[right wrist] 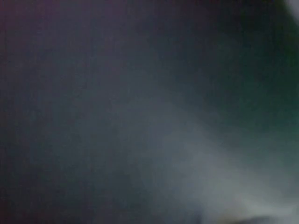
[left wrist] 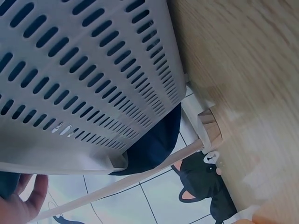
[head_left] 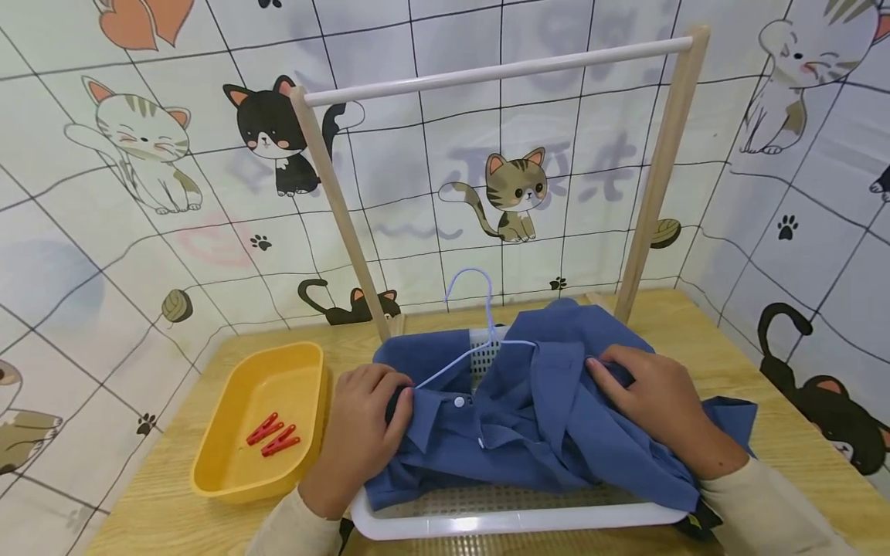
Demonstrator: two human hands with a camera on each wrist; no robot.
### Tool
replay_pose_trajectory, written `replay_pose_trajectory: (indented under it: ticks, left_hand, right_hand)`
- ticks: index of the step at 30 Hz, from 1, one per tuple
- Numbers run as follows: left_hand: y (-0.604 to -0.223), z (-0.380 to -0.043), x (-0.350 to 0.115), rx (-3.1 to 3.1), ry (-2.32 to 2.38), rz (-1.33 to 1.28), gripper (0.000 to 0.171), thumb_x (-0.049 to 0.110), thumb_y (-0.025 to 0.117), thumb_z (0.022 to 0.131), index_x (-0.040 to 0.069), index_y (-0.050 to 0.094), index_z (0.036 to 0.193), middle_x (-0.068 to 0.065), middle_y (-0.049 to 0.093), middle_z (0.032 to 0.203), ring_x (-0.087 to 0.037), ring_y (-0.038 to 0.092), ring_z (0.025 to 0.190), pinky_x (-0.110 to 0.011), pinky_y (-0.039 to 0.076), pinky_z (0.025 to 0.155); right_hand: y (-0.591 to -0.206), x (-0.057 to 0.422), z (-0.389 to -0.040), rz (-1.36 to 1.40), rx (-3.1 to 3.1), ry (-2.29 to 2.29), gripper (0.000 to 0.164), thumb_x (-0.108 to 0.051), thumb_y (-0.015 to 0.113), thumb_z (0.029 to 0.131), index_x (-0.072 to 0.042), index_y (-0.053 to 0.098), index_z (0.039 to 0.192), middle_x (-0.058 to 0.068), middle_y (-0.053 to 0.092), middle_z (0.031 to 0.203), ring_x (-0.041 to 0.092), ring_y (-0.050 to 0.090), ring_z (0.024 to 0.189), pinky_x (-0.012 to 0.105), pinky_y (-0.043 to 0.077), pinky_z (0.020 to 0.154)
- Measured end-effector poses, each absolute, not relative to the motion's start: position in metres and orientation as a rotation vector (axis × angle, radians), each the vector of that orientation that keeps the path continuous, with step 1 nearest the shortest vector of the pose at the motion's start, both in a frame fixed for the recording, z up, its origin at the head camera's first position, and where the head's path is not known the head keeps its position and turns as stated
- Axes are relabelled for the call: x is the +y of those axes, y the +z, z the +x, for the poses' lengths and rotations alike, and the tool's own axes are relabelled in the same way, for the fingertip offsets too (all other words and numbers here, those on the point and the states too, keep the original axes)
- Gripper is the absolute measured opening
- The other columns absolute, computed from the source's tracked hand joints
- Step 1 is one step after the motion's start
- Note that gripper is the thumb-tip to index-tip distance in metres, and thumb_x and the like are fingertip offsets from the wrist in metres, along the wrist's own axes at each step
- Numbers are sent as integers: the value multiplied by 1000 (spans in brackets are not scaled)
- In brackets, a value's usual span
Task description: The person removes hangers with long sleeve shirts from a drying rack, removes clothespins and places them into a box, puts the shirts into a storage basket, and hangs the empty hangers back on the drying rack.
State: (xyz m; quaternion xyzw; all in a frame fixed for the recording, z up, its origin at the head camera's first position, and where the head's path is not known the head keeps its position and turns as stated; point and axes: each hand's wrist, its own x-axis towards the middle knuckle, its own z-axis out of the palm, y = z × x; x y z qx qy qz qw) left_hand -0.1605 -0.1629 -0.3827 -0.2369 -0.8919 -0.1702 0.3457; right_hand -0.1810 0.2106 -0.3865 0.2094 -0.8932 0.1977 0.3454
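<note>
A blue buttoned shirt (head_left: 570, 432) lies bunched over a white perforated basket (head_left: 514, 523). A pale purple hanger (head_left: 452, 363) is partly inside the shirt, its hook rising at the neck and one arm running toward the left shoulder. My left hand (head_left: 365, 432) grips the shirt's left shoulder, thumb in front. Opposite it, my right hand (head_left: 650, 394) pinches the fabric on the right side, where the hanger's other end is hidden under cloth. From the left wrist, the basket's slotted side (left wrist: 84, 70) fills much of the view. Dark blur covers the right wrist view.
A yellow tray (head_left: 316, 401) with red clothespins (head_left: 281, 440) sits to the left on the wooden table (head_left: 160, 463). Behind the basket stands a wooden frame (head_left: 660, 170) with a white crossbar (head_left: 501, 71). A cat-patterned wall covering (head_left: 417, 201) encloses the back and sides.
</note>
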Motion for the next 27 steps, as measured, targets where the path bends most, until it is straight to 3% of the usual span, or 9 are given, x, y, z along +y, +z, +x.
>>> replay_pose_trajectory:
  ticks: [4,7,14,23,27]
  left_hand:
    - [-383,-159,-166,-2266,-468,-574,16,24,57,96,12,67,92,-4,65,93,-23,58,93,-41,42,87]
    - [-384,-159,-167,-2249,-484,-558,15,24,55,96,12,64,92,-4,64,92,-23,57,92,-40,40,88]
    - [-386,-160,-167,-2218,-546,-543,15,21,54,94,9,61,91,-8,66,98,-27,58,98,-44,40,94]
    - [-390,-162,-168,-2200,-769,-497,17,12,59,91,11,52,75,-8,66,106,-25,57,104,-40,42,92]
    - [-389,-163,-168,-2213,-792,-496,8,11,62,89,11,57,82,-5,65,106,-20,59,103,-37,48,91]
  right_hand:
    - [-388,212,-182,602,-2118,534,39,-40,58,99,-8,68,80,5,67,69,17,59,53,37,47,51]
    - [-389,213,-183,603,-2018,542,59,-53,44,102,-5,67,78,10,68,68,25,63,55,42,48,53]
    - [-390,215,-186,575,-1912,536,64,-52,46,101,2,65,73,15,66,65,29,62,53,47,48,53]
    - [-388,223,-189,558,-1881,519,64,-52,47,101,2,64,70,16,64,62,27,59,48,42,46,47]
    - [-387,225,-190,530,-1876,514,65,-53,48,100,3,63,69,17,64,62,28,58,47,41,45,47]
